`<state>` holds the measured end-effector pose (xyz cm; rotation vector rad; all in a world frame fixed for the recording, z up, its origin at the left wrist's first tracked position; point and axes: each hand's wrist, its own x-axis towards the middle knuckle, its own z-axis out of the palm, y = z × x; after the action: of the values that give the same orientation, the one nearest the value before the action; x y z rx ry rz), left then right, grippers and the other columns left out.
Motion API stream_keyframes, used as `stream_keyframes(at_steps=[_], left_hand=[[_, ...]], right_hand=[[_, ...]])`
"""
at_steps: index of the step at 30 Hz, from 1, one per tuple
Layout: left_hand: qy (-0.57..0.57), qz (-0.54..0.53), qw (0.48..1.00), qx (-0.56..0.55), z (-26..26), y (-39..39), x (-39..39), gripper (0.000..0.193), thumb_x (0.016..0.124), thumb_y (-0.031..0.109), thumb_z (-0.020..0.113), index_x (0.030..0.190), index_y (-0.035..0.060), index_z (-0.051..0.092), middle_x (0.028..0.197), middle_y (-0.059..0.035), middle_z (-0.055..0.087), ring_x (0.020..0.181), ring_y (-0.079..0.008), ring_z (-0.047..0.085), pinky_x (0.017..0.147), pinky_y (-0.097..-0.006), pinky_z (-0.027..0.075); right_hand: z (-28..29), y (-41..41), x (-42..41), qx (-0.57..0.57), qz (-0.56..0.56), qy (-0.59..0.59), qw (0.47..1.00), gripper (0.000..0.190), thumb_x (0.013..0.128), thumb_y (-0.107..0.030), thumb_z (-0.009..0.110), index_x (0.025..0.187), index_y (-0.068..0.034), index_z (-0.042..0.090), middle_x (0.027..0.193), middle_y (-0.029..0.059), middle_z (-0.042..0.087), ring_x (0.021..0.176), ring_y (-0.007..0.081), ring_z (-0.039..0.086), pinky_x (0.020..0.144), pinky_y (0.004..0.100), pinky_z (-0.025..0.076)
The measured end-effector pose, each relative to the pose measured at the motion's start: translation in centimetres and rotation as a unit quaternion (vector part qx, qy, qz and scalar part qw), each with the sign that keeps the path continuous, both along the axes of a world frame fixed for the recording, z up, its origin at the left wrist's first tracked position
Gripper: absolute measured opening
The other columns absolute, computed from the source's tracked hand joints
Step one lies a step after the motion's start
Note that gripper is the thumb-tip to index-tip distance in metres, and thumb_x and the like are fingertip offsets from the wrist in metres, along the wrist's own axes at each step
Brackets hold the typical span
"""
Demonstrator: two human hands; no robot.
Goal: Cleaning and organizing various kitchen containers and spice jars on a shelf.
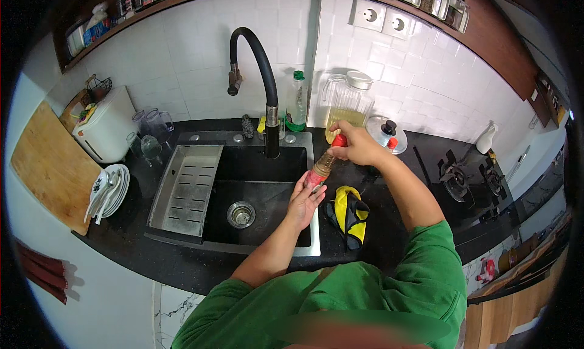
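Observation:
A small sauce bottle [323, 165] with a red cap [339, 141] and a red label is held tilted above the right rim of the black sink [255, 198]. Around its labelled lower part my left hand [305, 203] is closed. At the cap and neck, the fingers of my right hand [358, 144] grip the bottle from above. Below my right forearm a yellow and black cloth [350, 216] lies crumpled on the dark countertop [388, 239]. Behind my right hand stands a glass pitcher [349, 107] with yellowish liquid; another red cap [392, 143] shows beside my wrist.
A black flexible faucet [269, 84] rises behind the sink, near a green-capped bottle [296, 102]. A slotted metal tray [187, 189] covers the sink's left part. Stacked plates [119, 191] and glasses [150, 144] stand left. On the right are a pot lid [372, 125] and gas stove [456, 180].

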<state>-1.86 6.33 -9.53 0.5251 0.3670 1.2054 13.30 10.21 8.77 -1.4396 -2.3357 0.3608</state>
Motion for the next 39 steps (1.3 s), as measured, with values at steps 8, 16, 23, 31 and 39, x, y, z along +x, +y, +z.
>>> stream_keyframes(at_steps=[8, 16, 23, 31, 39], left_hand=[[-0.096, -0.02, 0.995, 0.007, -0.6, 0.8, -0.2, 0.04, 0.084, 0.035, 0.054, 0.115, 0.0118, 0.045, 0.111, -0.0067, 0.053, 0.097, -0.0196, 0.055, 0.082, -0.0303, 0.047], [-0.082, -0.083, 0.993, -0.027, 0.0, 0.0, -0.4, 0.06, 0.084, 0.055, 0.042, 0.128, 0.0146, 0.037, 0.117, -0.0092, 0.051, 0.105, -0.0225, 0.05, 0.088, -0.0346, 0.039], [-0.047, -0.072, 0.995, -0.044, -0.2, 0.1, -0.5, 0.055, 0.085, 0.049, 0.045, 0.126, 0.0123, 0.039, 0.115, -0.0082, 0.052, 0.103, -0.0201, 0.05, 0.087, -0.0332, 0.038], [-0.036, -0.073, 0.994, -0.069, 0.0, 0.4, -0.5, 0.046, 0.087, 0.047, 0.042, 0.121, 0.0162, 0.044, 0.115, -0.0053, 0.051, 0.107, -0.0196, 0.047, 0.092, -0.0352, 0.033], [-0.027, -0.074, 0.995, -0.053, -0.3, 0.2, -0.4, 0.044, 0.087, 0.045, 0.042, 0.121, 0.0169, 0.044, 0.114, -0.0044, 0.051, 0.107, -0.02, 0.047, 0.093, -0.0359, 0.033]], right_hand=[[-9.0, -0.6, -1.7, -0.194, 0.086, 0.339, 0.916, 0.056, 0.075, -0.005, 0.067, 0.122, -0.004, 0.038, 0.099, 0.0064, 0.056, 0.092, 0.0126, 0.053, 0.073, 0.0271, 0.047], [0.0, 2.2, -3.4, 0.233, 0.01, 0.188, 0.954, 0.049, 0.071, -0.013, 0.069, 0.114, -0.006, 0.047, 0.094, 0.0131, 0.055, 0.088, 0.0239, 0.056, 0.076, 0.0333, 0.047], [20.1, 10.4, -6.3, 0.568, -0.037, 0.264, 0.779, 0.06, 0.071, -0.026, 0.071, 0.11, 0.005, 0.037, 0.092, 0.0226, 0.06, 0.084, 0.034, 0.06, 0.069, 0.0371, 0.048], [24.5, 16.1, -9.3, 0.506, -0.196, 0.172, 0.822, 0.053, 0.077, -0.032, 0.062, 0.107, 0.003, 0.037, 0.092, 0.027, 0.059, 0.09, 0.0404, 0.057, 0.079, 0.0437, 0.044], [24.8, 18.7, -9.4, 0.423, -0.211, 0.079, 0.878, 0.045, 0.081, -0.035, 0.055, 0.105, 0.002, 0.047, 0.1, 0.025, 0.058, 0.097, 0.0382, 0.055, 0.084, 0.0423, 0.043]])
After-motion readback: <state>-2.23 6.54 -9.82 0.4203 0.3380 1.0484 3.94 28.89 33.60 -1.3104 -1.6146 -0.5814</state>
